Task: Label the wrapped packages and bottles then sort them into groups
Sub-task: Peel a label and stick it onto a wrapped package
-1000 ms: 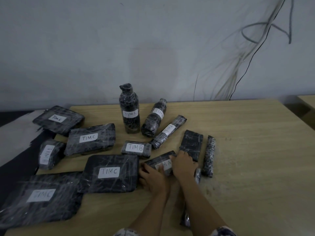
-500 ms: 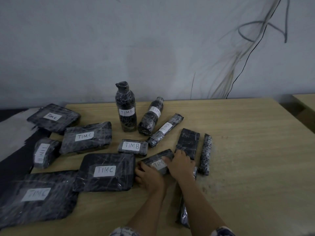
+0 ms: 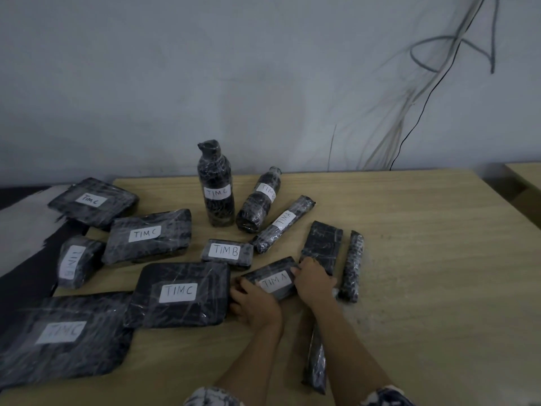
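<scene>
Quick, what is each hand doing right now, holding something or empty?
Left hand: grips the left end of the TIM A package.
Right hand: grips the same package's right end.

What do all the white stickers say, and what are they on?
"TIMC": upright bottle, back-left package, middle-left package, big centre package, nearest-left package (blurry).
"TIMB": small centre package.
"TIMA": held package between left hand and right hand; slim roll.
Too turned or blurred to read fully: lying bottle, small left package.
</scene>
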`<action>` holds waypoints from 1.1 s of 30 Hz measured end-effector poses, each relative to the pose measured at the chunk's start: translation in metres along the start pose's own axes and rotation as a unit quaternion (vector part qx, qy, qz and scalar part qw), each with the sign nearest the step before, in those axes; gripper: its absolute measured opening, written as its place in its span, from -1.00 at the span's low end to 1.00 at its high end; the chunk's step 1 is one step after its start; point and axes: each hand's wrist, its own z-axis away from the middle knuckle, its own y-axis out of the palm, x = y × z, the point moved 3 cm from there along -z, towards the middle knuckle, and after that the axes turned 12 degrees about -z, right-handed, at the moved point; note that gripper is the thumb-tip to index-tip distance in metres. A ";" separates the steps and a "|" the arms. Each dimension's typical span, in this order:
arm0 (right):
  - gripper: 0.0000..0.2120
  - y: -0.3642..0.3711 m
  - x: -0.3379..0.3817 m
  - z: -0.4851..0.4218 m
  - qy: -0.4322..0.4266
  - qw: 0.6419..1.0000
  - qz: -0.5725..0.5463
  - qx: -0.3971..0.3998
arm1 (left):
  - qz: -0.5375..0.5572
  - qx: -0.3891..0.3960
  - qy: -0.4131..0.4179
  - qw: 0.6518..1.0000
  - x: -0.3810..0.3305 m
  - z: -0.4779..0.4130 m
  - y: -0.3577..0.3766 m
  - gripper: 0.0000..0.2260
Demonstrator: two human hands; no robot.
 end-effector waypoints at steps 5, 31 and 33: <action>-0.92 -0.006 -0.002 -0.003 0.002 0.999 -0.001 0.041 | -0.035 0.019 0.024 0.999 0.002 0.002 0.001 -0.60; -0.70 0.004 0.056 0.083 -0.157 0.976 0.139 -0.064 | -0.228 -0.119 0.361 0.897 0.048 0.012 -0.101 -0.39; -0.66 0.016 0.074 0.098 -0.172 0.970 0.156 -0.075 | -0.230 -0.112 0.372 0.892 0.062 0.006 -0.116 -0.48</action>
